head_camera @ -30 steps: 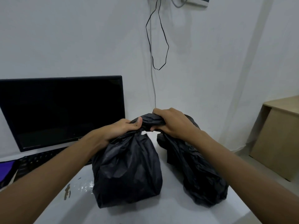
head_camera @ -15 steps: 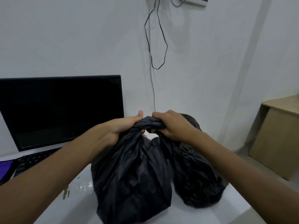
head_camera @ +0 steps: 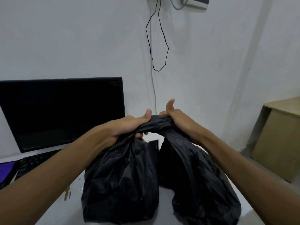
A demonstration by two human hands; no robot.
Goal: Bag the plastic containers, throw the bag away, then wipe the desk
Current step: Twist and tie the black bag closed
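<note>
Currently, the twisted neck of the black garbage bag (head_camera: 123,179) is clenched by left hand (head_camera: 128,127) and right hand (head_camera: 180,120), each grip closed on plastic, above the tabletop (head_camera: 65,211).

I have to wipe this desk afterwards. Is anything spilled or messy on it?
Yes. A wet, shiny patch with a brownish smear sits on the desk, left of the black bags that both hands grip. Nothing else looks odd.
</note>
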